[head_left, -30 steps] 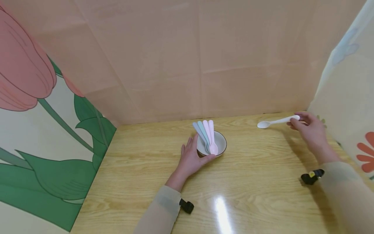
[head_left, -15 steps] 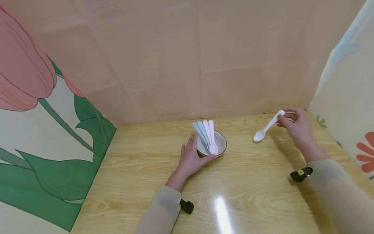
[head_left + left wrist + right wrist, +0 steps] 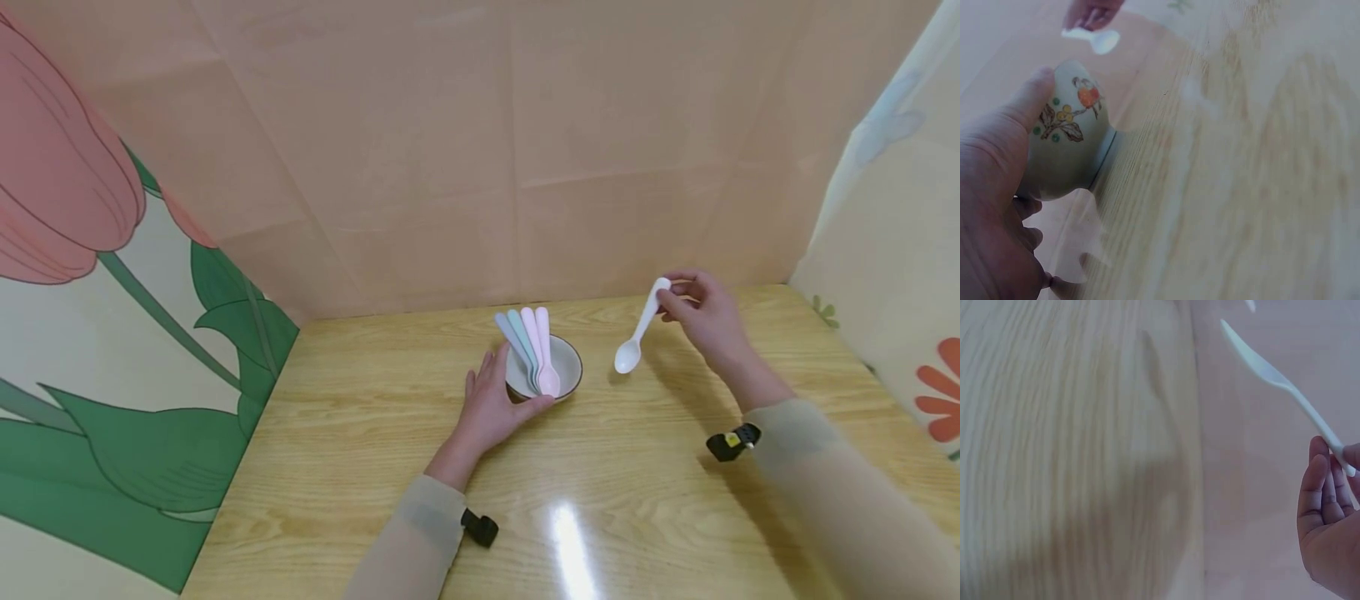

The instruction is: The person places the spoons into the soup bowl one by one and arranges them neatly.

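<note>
My left hand (image 3: pixel 489 408) holds a small bowl (image 3: pixel 568 367) by its side, thumb at the near rim and fingers round the left. In the left wrist view the bowl (image 3: pixel 1063 159) shows a painted bird and berries on its pale outside. Several pastel spoons lean in it: a lavender one (image 3: pixel 507 329), a mint one (image 3: pixel 517 325) and two pink ones (image 3: pixel 548 379), handles toward the back. To the bowl's right, my right hand (image 3: pixel 705 318) pinches a white spoon (image 3: pixel 628 357) by its handle end. This spoon (image 3: pixel 1266 370) hangs above the table, its scoop tilted downward.
The wooden table (image 3: pixel 337 467) meets a plain pinkish backdrop (image 3: pixel 420 208) right behind the bowl. A flower-printed panel (image 3: pixel 900 275) borders the right side, and a tulip-printed one (image 3: pixel 127 450) the left. Each sleeve carries a small black wrist device.
My right hand has carried the white spoon leftward toward the bowl. The spoon has swung from nearly level to steep, scoop down. My left hand and the bowl have stayed put.
</note>
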{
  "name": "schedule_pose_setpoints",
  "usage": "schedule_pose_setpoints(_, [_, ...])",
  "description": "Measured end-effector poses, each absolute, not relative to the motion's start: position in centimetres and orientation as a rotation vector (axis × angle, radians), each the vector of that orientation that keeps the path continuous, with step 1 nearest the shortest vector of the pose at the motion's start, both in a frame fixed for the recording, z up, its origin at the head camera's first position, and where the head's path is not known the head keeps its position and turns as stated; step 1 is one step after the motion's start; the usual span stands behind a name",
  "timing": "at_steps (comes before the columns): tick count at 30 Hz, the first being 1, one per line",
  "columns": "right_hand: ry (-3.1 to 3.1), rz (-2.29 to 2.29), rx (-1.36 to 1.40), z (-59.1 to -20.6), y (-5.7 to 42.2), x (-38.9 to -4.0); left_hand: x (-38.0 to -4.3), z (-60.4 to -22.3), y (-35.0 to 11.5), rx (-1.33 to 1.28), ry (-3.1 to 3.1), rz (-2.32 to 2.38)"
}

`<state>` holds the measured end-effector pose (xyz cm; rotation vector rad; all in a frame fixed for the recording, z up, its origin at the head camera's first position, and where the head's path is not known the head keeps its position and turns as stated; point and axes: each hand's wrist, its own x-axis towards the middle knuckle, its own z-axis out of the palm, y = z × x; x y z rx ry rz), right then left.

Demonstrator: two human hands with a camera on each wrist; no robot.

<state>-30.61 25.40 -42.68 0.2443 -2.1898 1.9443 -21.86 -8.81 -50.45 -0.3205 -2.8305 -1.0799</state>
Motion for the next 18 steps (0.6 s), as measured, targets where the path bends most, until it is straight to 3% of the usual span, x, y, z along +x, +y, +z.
schedule_pose_setpoints(7, [-2.233,1.921,0.317,-40.6,21.8,-29.5,-21.9,-50.5,-8.8,-0.325,-2.826,-1.065])
schedule_pose_setpoints(18, [-2.241,1.935,0.371,-41.4,18.8,-30.9,-21.9,-50.4,-8.8,-0.33,-2.835,-1.044])
